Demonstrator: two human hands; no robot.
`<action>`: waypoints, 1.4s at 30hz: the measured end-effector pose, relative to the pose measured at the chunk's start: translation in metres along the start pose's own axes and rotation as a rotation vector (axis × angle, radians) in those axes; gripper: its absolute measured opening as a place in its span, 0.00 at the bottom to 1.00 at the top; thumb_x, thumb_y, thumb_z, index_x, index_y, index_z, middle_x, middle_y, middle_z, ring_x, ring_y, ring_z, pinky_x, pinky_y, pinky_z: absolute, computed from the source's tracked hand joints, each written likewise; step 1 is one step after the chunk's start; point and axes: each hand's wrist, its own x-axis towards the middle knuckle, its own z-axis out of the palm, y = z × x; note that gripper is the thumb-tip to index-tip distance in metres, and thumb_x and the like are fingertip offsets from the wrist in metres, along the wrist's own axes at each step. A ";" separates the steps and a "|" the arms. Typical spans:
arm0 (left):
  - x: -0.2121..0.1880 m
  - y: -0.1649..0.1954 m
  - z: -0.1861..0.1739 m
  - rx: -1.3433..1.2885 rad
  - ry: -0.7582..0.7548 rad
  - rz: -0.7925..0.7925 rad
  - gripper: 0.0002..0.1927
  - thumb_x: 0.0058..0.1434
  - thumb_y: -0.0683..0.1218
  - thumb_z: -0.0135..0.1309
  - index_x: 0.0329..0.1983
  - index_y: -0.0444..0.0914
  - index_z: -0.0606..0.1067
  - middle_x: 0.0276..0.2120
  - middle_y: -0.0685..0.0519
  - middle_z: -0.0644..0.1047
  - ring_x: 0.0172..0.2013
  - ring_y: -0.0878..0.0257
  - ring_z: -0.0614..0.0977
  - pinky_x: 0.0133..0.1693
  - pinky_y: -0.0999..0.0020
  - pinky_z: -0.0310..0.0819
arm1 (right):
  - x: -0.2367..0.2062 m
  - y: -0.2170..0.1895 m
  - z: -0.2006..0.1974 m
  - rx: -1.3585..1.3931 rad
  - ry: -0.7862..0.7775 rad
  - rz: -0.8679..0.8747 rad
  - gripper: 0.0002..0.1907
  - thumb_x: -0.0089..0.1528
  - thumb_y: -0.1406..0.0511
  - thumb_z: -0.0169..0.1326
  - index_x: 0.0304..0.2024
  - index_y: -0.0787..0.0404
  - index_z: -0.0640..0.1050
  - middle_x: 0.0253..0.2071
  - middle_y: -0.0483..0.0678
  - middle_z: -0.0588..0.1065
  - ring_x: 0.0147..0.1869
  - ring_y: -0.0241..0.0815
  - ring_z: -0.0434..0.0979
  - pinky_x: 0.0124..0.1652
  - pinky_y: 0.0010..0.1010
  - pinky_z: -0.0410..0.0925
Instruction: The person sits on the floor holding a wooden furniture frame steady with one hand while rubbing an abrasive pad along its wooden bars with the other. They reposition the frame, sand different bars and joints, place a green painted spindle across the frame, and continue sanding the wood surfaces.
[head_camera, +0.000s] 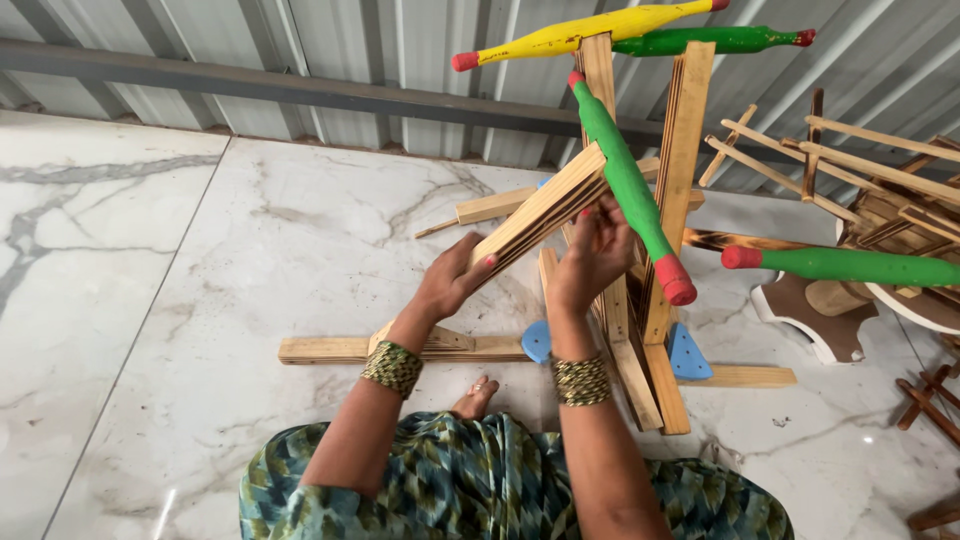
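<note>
Head view, looking down at a partly built wooden frame (640, 300) on a marble floor (200, 300). Left hand (455, 280) cupped under the lower end of a slanted bundle of slats (545, 205), grip closed around its edge, apparently to carry the weight while the upper end leans toward the uprights. Right hand (595, 255) raised against the same bundle near its top, fingers curled over it (exact closure partly hidden behind the green roller). Green roller with red tips (630, 190) tilted steeply across the frame, just in front of the right hand, touching or nearly touching it; cannot tell which. Yellow roller (590, 30) and a second green roller (715, 40) resting crosswise on top of the uprights. Third green roller (850, 265) lying level to the right, near a stack of loose wooden pieces (870, 170). Long base rail (330, 350) flat on the floor, with blue corner brackets (688, 352) where the uprights meet it. Wide bare floor to the left; right side crowded by the stack, and a corrugated metal wall (300, 60) closing the far edge.
</note>
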 end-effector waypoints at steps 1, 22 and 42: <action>0.007 0.007 0.004 -0.019 0.048 0.117 0.33 0.70 0.68 0.40 0.58 0.35 0.69 0.45 0.38 0.78 0.45 0.42 0.79 0.46 0.51 0.70 | -0.012 0.001 0.001 -0.072 -0.018 -0.013 0.06 0.69 0.70 0.54 0.48 0.67 0.75 0.46 0.48 0.77 0.49 0.34 0.76 0.50 0.26 0.71; 0.055 0.038 0.008 -0.860 -0.226 -0.112 0.22 0.73 0.56 0.50 0.44 0.31 0.80 0.28 0.58 0.78 0.27 0.74 0.73 0.31 0.74 0.70 | -0.068 -0.016 0.005 -0.517 -0.456 -0.506 0.18 0.60 0.78 0.51 0.53 0.64 0.76 0.49 0.53 0.75 0.54 0.51 0.77 0.52 0.39 0.72; 0.058 0.038 0.002 -0.864 -0.298 -0.191 0.21 0.74 0.53 0.51 0.41 0.29 0.81 0.27 0.53 0.80 0.24 0.70 0.75 0.29 0.71 0.71 | -0.048 -0.005 -0.036 -0.654 -0.800 -0.778 0.12 0.56 0.76 0.57 0.39 0.58 0.79 0.44 0.40 0.75 0.51 0.44 0.75 0.48 0.35 0.70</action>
